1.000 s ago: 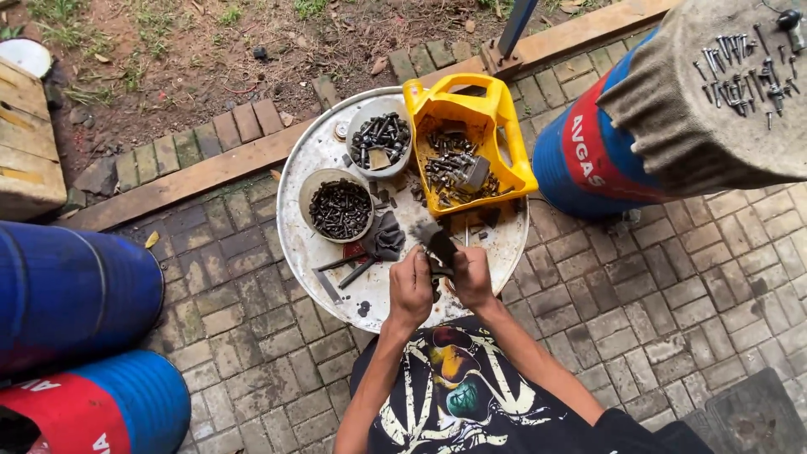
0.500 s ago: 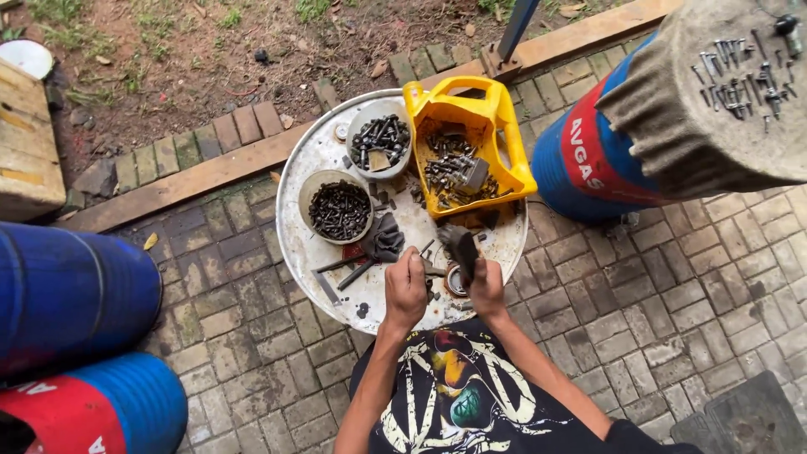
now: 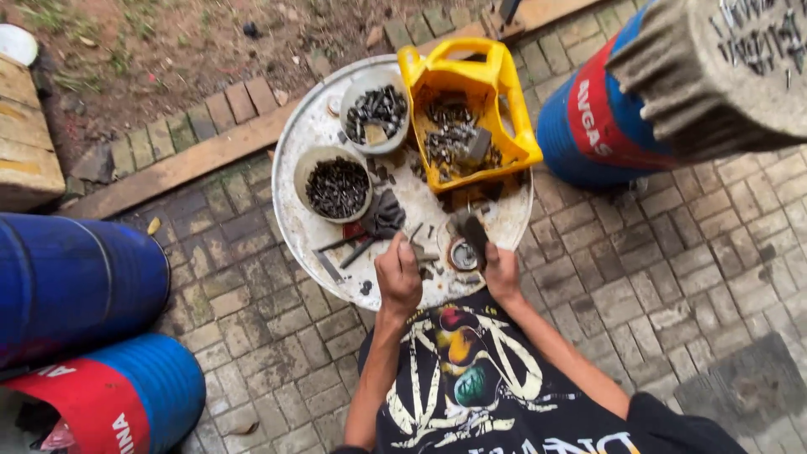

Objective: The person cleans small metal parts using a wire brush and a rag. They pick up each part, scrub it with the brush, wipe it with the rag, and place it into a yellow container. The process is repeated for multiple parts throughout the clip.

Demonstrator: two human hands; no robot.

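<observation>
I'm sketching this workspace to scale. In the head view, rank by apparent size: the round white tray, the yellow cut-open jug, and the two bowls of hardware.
1. Round white tray, clearly largest.
2. Yellow cut-open jug.
3. The two bowls, upper and lower, look about alike, so I won't rank them against each other.

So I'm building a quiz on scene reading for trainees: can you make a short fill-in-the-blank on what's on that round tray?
1. The cut-open container holding metal parts is coloured ____.
2. The number of round white bowls of dark hardware on the tray is ____.
3. The dark tool is held by the ____ hand.
4. The drums lying beside the tray are mainly ____.

Missing words: yellow; two; right; blue
</observation>
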